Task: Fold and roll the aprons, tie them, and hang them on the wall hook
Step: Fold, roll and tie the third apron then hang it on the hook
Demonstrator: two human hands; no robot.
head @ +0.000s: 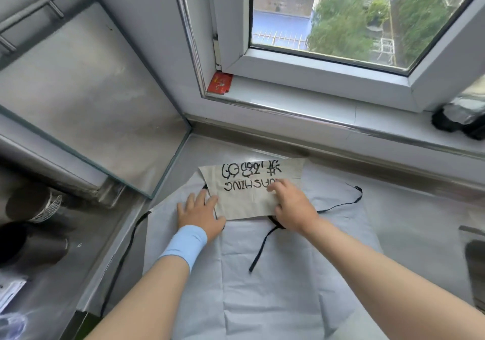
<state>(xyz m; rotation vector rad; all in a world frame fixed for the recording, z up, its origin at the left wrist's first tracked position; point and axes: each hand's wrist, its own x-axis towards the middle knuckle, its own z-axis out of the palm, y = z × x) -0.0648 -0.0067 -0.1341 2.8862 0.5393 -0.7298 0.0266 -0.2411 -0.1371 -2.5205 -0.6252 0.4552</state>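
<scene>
A pale grey apron [275, 282] lies spread flat on the steel counter, its beige bib [246, 198] with black lettering folded back onto the body. Thin black straps [341, 205] trail to the right, another strap [259, 250] lies down the middle, and one hangs over the counter's left edge. My left hand [200, 215], with a light blue wristband, rests flat at the bib's left edge, fingers spread. My right hand [292, 205] presses on the bib's right side with fingers curled on the cloth. No wall hook is in view.
A glass-edged steel panel [86, 98] rises at the left. The window sill [341, 119] runs behind the counter, with a red packet [220, 83] in the frame corner and dark objects [459, 121] at the far right. Dark cups [31, 234] stand lower left.
</scene>
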